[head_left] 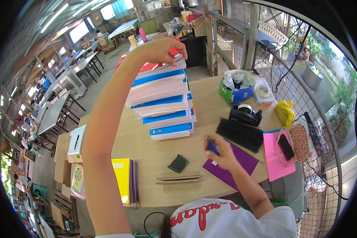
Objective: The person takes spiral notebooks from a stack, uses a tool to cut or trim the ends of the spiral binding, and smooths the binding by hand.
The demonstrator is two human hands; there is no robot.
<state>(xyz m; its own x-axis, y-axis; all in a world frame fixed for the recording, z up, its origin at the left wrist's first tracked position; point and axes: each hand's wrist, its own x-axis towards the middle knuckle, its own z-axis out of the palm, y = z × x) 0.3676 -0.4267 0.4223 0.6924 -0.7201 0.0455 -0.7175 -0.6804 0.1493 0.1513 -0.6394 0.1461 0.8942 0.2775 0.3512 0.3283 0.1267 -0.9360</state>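
Resting on a tall stack of blue-and-white paper notebooks [164, 99] at the wooden table's [146, 139] middle, left hand [160, 49] fingers curl over its top; right hand [218, 152] pinches a small blue pen [212, 147] above a purple sheet [232, 166].

Open-sided workshop hall: rows of work tables [61, 109] left of the notebook stack [164, 101], wire fence [305, 103] to its right.

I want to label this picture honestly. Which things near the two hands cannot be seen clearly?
All in the head view:
- Top of the notebook stack: covered by the left hand.
- Blue thing in the right hand: mostly hidden by its fingers, kind unclear.
- Purple sheet: partly under that hand.
- Small dark object: too small to identify.
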